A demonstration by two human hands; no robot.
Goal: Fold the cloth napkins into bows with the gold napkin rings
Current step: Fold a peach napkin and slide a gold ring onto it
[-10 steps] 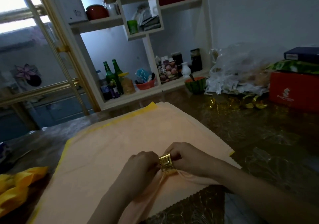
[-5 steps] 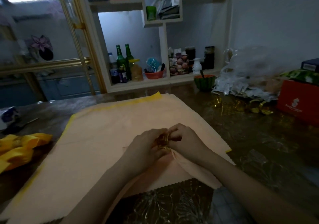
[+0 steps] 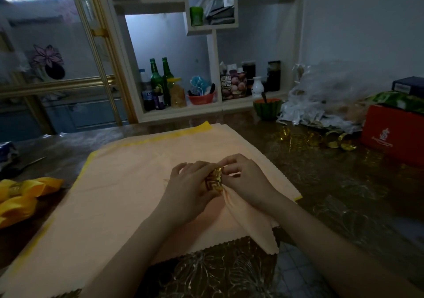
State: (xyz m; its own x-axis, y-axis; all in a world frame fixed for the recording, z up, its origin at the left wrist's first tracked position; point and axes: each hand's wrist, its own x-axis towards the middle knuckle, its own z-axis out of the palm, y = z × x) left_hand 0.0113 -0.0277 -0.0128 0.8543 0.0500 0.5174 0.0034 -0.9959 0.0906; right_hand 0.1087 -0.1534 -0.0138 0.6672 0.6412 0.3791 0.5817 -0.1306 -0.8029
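Peach napkin point(image 3: 128, 201) is reading as matt woven cloth, smooth, with zigzag-cut edges. Gold napkin ring point(image 3: 214, 180) is showing as glossy metal with a key pattern; spare rings point(image 3: 332, 138) are glinting likewise. Yellow bows point(image 3: 23, 196) are giving a soft satin sheen. Table cover point(image 3: 344, 194) is reflecting light: glossy, gold-patterned. Green bottles point(image 3: 157, 77) are looking like glass. Bag point(image 3: 321, 91) is appearing as crinkled clear plastic. Red box point(image 3: 390, 132) is looking like matt card.
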